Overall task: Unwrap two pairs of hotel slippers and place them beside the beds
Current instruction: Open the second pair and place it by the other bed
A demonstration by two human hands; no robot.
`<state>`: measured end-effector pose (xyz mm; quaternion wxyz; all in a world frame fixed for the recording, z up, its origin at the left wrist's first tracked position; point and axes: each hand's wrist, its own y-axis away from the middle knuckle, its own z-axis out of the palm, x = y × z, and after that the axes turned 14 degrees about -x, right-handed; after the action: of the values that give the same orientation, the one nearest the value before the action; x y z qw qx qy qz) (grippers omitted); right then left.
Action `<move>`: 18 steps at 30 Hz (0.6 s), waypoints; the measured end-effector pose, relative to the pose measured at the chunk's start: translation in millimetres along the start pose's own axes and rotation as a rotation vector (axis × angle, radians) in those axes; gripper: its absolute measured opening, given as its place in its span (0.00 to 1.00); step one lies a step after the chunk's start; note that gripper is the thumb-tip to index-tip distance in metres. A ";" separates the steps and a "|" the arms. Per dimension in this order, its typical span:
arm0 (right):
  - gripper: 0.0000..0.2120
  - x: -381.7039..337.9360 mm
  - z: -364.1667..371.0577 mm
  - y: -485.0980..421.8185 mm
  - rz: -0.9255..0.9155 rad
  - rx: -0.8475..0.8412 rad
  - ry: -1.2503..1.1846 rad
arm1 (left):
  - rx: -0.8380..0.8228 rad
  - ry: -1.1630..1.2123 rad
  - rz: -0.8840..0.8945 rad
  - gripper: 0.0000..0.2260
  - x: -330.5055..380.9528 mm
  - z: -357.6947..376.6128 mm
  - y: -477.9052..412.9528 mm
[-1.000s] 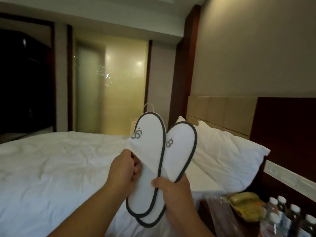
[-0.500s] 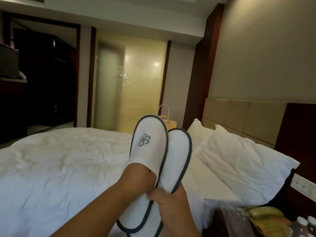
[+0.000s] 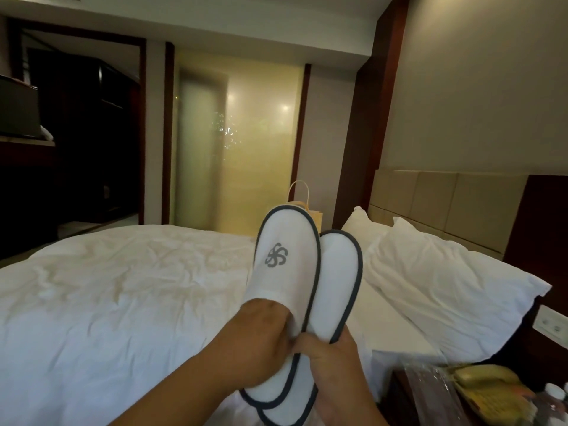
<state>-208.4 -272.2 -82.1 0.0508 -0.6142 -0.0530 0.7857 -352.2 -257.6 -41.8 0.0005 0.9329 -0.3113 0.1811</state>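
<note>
Over the bed (image 3: 123,302), left hand (image 3: 261,342) and right hand (image 3: 335,367) fingers (image 3: 343,335) clamp white, grey-edged, logoed slippers (image 3: 285,265).

A white slipper (image 3: 284,281) with dark grey trim and grey logo stands upright, toe at 12 o'clock, overlapping its plain mate (image 3: 336,278) at 3 o'clock.

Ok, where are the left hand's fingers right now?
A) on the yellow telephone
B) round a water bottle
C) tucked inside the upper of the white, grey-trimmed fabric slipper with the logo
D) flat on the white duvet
C: the left hand goes in under the upper of the white, grey-trimmed logo slipper, held up over the bed. The right hand grips the plain white slipper behind it.
</note>
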 end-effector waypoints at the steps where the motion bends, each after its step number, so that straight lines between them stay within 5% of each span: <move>1: 0.33 -2.5 -1.7 -1.2 -0.013 0.002 0.024 | 0.047 0.095 0.085 0.20 -4.8 6.3 5.0; 4: 0.28 -6.7 2.5 -8.3 -0.045 -0.036 0.060 | 0.178 0.574 0.130 0.37 0.3 8.9 9.5; 6: 0.21 -6.5 9.3 -8.0 -0.015 -0.104 0.043 | 0.341 0.644 0.105 0.40 0.2 8.8 2.8; 12: 0.22 -17.8 2.6 -7.9 -0.042 -0.045 0.043 | 0.355 0.276 -0.165 0.37 -28.1 -8.3 -2.8; 18: 0.17 -13.2 4.6 -8.3 -0.064 0.134 0.318 | 0.278 0.072 -0.296 0.37 -38.5 3.0 -12.3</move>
<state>-209.5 -266.1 -67.1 0.1245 -0.7241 -0.0116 0.6783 -372.6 -225.7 -56.3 -0.0905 0.9525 -0.1426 0.2534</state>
